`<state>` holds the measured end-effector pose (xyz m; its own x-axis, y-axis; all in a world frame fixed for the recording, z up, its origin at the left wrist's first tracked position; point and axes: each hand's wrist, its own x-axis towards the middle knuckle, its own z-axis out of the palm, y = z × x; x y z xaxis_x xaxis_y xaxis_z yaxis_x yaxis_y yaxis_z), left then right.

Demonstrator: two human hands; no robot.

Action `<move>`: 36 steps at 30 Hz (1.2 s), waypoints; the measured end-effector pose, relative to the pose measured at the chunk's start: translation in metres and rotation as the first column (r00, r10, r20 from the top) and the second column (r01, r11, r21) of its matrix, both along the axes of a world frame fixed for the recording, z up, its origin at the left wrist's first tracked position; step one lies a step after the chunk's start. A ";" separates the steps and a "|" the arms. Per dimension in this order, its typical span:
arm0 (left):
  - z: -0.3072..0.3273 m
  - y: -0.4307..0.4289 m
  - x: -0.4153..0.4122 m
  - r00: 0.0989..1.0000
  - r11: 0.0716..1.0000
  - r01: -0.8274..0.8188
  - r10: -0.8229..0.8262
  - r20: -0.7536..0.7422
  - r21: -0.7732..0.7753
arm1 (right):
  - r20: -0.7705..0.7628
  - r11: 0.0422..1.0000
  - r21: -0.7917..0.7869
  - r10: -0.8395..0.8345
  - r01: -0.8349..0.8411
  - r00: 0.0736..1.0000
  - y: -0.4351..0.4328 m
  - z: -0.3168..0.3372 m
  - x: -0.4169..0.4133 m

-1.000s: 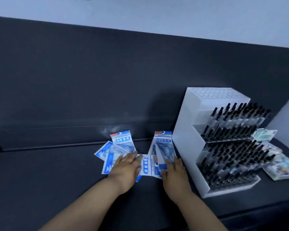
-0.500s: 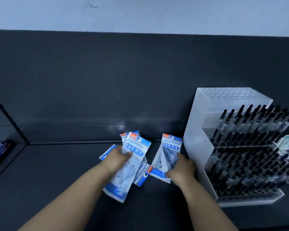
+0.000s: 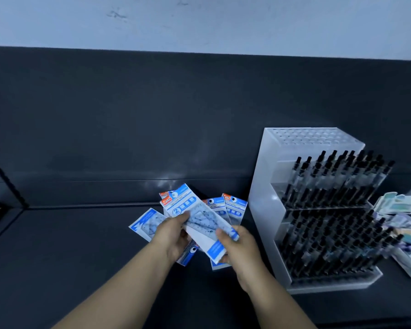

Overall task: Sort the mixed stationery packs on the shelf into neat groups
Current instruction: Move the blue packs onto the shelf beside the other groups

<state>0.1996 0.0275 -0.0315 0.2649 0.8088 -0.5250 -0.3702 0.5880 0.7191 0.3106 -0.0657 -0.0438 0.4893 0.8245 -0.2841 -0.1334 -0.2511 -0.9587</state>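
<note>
Two hands meet over the shelf (image 3: 81, 245), a little right of its middle and short of its back edge.

- Left hand (image 3: 173, 236): thumb laid on the face of a blue-and-white geometry pack (image 3: 199, 219), fingers curled beneath. It pinches the pack's upper half.
- Right hand (image 3: 240, 250): thumb pressed on the same pack's lower right edge, fingers curled under. Whether it also holds a second pack below cannot be told.
- The held pack is tilted, its printed header pointing toward the back edge and its blue foot toward the front. It is lifted clear of the shelf surface.
- Similar packs (image 3: 144, 224) are scattered around and under the hands. One lies flat to the left, one shows below the left hand, and at least two overlap behind, near the back edge.
- A white pen rack (image 3: 263, 198) stands just beside them toward the right end, its tiers filled with black-capped pens (image 3: 330, 205).
- Pastel packs (image 3: 399, 205) are heaped at the right end beyond the rack; print too small to read.
- Behind the shelf is a dark back panel (image 3: 128, 127), with a pale wall (image 3: 199, 20) above it.
</note>
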 end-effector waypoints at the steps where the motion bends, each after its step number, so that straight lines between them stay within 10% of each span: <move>1: -0.001 -0.001 -0.001 1.000 0.999 0.022 -0.022 0.021 0.036 | -0.003 0.999 0.004 -0.035 0.035 0.999 0.001 -0.001 0.001; 6: -0.005 -0.008 -0.001 0.973 0.962 0.194 -0.163 -0.166 0.191 | -0.136 0.992 -0.077 -0.107 0.097 0.985 -0.003 0.000 0.006; 8: -0.008 -0.011 0.003 0.910 0.901 0.351 -0.264 -0.319 0.255 | 0.152 0.951 -0.303 0.104 -0.054 0.983 -0.009 0.000 0.009; 10: -0.010 -0.013 0.006 0.780 0.824 0.480 -0.245 -0.576 0.300 | 0.638 0.889 -0.459 0.320 0.012 0.700 -0.011 -0.012 0.019; 12: -0.017 -0.010 0.006 0.591 0.707 0.637 -0.190 -0.784 0.308 | 0.760 0.940 -0.338 0.246 0.042 0.602 -0.009 -0.018 0.028; 15: -0.024 -0.011 0.011 0.400 0.551 0.799 -0.189 -0.897 0.241 | 0.282 0.987 -0.151 -0.004 0.049 0.959 0.004 -0.014 0.025; 19: -0.035 -0.015 0.016 0.255 0.427 0.886 -0.124 -0.959 0.181 | -0.198 0.988 -0.140 -0.097 0.070 0.975 0.025 -0.010 0.031; 23: -0.039 -0.017 0.009 0.281 0.391 0.896 -0.133 -0.951 0.210 | -0.119 0.965 -0.261 -0.023 -0.009 0.993 0.037 -0.004 0.032; 27: -0.039 -0.017 -0.011 0.537 0.488 0.783 -0.221 -0.814 0.385 | 0.346 0.957 -0.287 0.056 0.048 0.937 0.049 -0.007 0.024; 30: -0.039 -0.006 -0.039 0.562 0.586 0.656 0.039 -0.826 0.475 | 0.533 0.965 -0.026 -0.208 0.262 0.820 0.044 0.002 0.020; 34: -0.037 0.010 -0.089 -0.024 0.415 0.903 0.305 -0.952 0.110 | 0.180 0.920 0.266 -0.342 0.289 0.922 0.045 0.022 0.000; 36: -0.031 0.006 -0.101 -0.157 0.367 0.930 0.322 -0.934 -0.029 | -0.137 0.922 0.200 -0.309 0.331 0.941 0.046 0.021 -0.010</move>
